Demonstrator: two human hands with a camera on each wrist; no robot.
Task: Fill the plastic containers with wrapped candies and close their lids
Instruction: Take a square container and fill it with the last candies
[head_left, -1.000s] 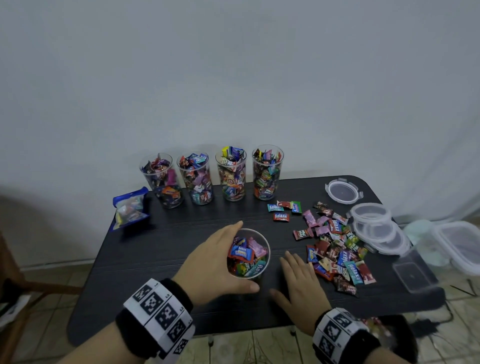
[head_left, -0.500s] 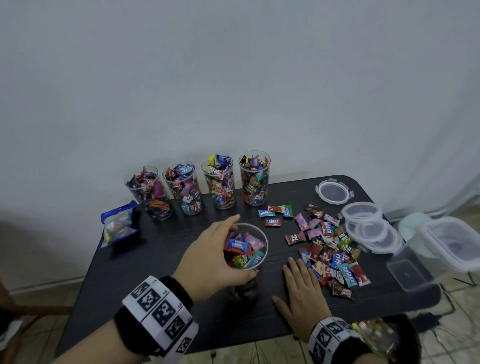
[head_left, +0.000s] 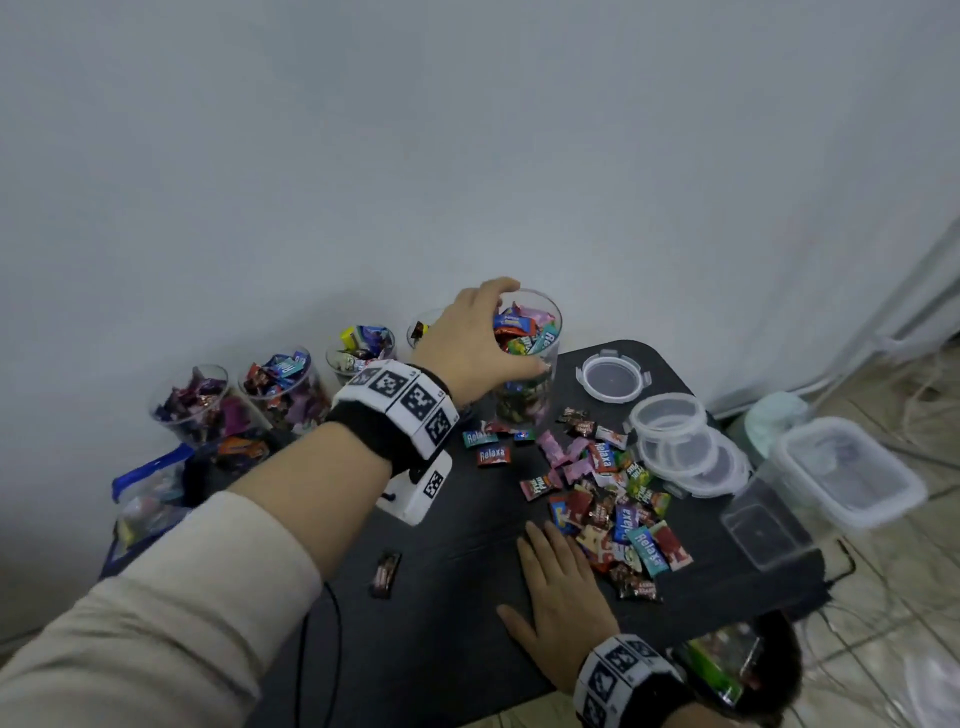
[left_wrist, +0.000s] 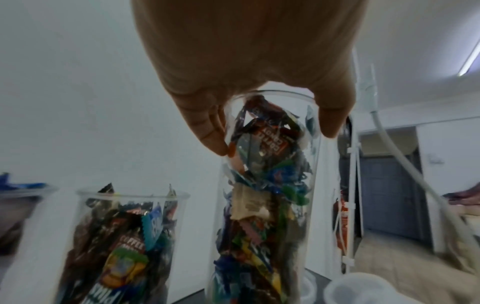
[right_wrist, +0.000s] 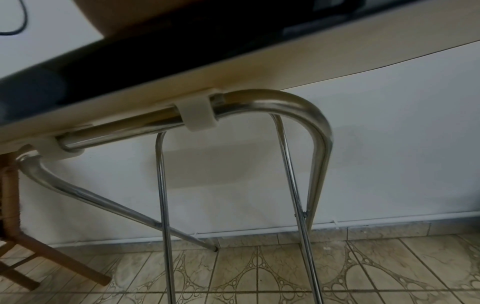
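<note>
A small black table (head_left: 467, 613) on folding metal legs (right_wrist: 293, 156) stands against a pale wall, over patterned beige floor tiles (right_wrist: 337, 273). The left hand (head_left: 470, 343) grips a tall clear plastic cup (head_left: 535, 364) near its rim, fingers (left_wrist: 207, 131) on one side and thumb on the other; the cup stands upright, long axis vertical, mouth upward, packed with wrapped candies, at the far end of the table beside a row of four candy-filled cups (head_left: 280, 384) along the wall. Whether its base touches the tabletop cannot be told. The right hand (head_left: 558, 603) lies flat and spread on the table's near edge, fingertips at a loose heap of candies (head_left: 608, 493). To the right sit round clear lids (head_left: 615, 375) and stacked round containers (head_left: 685, 447); a rectangular lidded box (head_left: 852, 473) lies beyond the table's edge. One dark candy (head_left: 385, 574) lies alone near the left forearm.
</note>
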